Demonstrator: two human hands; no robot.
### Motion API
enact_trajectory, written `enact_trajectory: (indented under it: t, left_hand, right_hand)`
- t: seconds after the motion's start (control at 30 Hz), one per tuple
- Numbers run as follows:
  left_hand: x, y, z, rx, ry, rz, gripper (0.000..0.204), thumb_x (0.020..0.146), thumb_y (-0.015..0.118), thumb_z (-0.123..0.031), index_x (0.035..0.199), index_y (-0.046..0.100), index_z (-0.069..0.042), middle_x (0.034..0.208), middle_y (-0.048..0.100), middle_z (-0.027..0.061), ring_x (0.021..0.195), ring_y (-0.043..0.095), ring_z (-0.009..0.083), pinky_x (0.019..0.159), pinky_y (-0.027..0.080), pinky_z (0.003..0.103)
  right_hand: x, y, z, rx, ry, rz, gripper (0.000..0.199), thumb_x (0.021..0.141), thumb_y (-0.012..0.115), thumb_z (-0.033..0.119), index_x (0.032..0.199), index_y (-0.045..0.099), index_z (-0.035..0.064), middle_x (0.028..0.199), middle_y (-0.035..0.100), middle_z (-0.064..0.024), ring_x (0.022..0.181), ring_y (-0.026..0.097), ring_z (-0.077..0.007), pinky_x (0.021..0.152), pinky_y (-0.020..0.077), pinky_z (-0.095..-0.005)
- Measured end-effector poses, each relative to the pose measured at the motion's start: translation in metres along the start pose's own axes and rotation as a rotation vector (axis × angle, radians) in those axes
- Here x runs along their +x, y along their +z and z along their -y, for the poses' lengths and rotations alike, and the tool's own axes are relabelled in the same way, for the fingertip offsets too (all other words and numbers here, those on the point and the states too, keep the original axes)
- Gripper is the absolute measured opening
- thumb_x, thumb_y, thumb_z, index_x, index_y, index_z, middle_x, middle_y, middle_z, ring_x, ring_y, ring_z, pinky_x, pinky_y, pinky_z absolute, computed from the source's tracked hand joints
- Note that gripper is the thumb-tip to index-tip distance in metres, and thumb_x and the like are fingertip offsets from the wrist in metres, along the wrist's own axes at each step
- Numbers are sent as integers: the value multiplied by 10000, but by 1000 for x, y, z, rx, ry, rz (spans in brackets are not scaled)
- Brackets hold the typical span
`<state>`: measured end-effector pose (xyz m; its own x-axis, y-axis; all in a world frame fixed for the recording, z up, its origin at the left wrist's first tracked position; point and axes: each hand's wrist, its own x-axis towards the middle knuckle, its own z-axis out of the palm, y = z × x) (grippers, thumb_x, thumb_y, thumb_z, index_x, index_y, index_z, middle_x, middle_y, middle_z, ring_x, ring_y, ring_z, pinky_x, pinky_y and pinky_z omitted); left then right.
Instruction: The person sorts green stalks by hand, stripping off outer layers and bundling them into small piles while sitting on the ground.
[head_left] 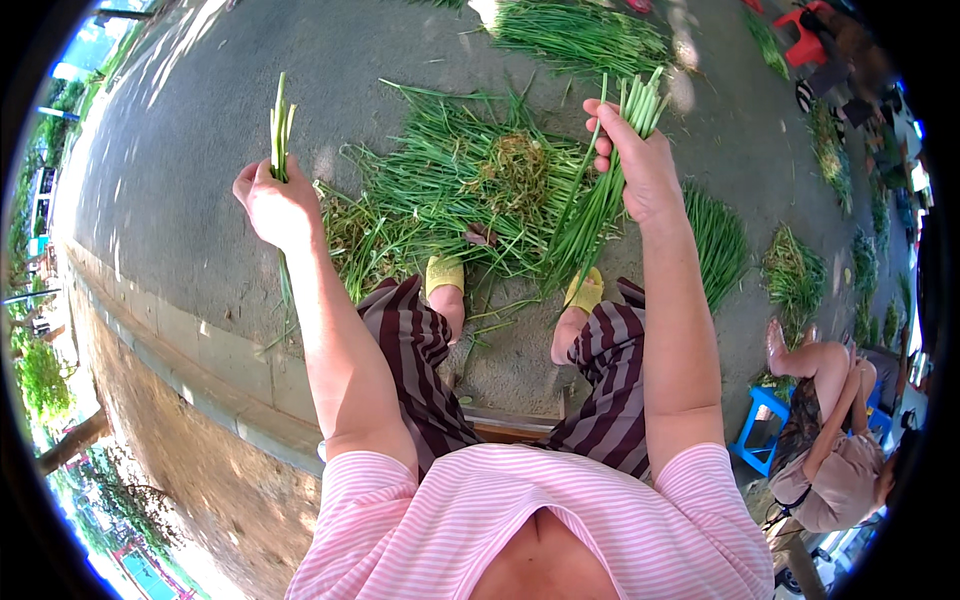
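Observation:
My left hand point(280, 205), raised at the left, pinches a few chive-like green stalks point(280, 125). Their pale ends point up, and thin green tips hang below the wrist. On the right, my right hand point(645, 165) is closed round a thicker bunch of the same stalks point(598, 215), pale ends upward and the green length slanting down toward my foot. Between my hands, a broad heap of loose green stalks point(430, 170) lies on the ground, with a tangle of yellowed trimmings point(518, 168) on top.
My feet in yellow slippers point(445, 273) are at the heap's near edge. More green bundles lie at the far side point(575, 35) and right point(710, 240). A person point(835, 440) sits near a blue stool point(762, 430) at lower right. A kerb point(200, 390) runs along the left.

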<state>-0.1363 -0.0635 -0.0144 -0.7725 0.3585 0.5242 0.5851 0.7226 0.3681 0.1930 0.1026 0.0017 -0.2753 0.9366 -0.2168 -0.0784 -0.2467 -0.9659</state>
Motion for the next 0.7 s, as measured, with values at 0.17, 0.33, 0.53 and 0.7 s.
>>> enact_trajectory:
  t: [0.17, 0.33, 0.53, 0.7]
  left_hand:
    - [-1, 13, 3, -4, 103, -105, 238, 812, 682, -165, 1034, 721, -90, 1088, 623, 135, 979, 635, 273, 807, 548, 394]
    - [-13, 0, -48, -537, -205, 466, 227, 788, 756, -157, 995, 744, -64, 766, 694, 38, 613, 607, 114, 586, 491, 269]
    - [-55, -12, -116, -1350, -453, 1442, 316, 872, 705, -125, 1152, 634, 2, 1011, 690, 74, 580, 460, 25, 467, 329, 163]
    - [-74, -15, -133, -1360, -479, 1591, 312, 868, 701, -109, 1157, 640, -7, 1041, 684, 66, 612, 460, 33, 494, 333, 178]
  right_hand:
    - [-2, -1, 1, -30, -13, 31, 296, 936, 637, 257, 1069, 686, -3, 847, 599, -1, 643, 499, -53, 539, 422, -230]
    - [-5, 2, 0, -87, -34, 103, 340, 941, 637, 324, 1086, 686, 20, 906, 603, 4, 711, 500, -54, 592, 436, -232]
    - [-21, 23, 5, -248, -19, 229, 406, 933, 626, 425, 1087, 696, 55, 960, 649, -4, 834, 552, -90, 719, 467, -264]
    - [-20, 30, -6, -151, -76, 299, 376, 964, 590, 389, 1073, 687, 43, 944, 682, -50, 815, 627, -130, 764, 522, -294]
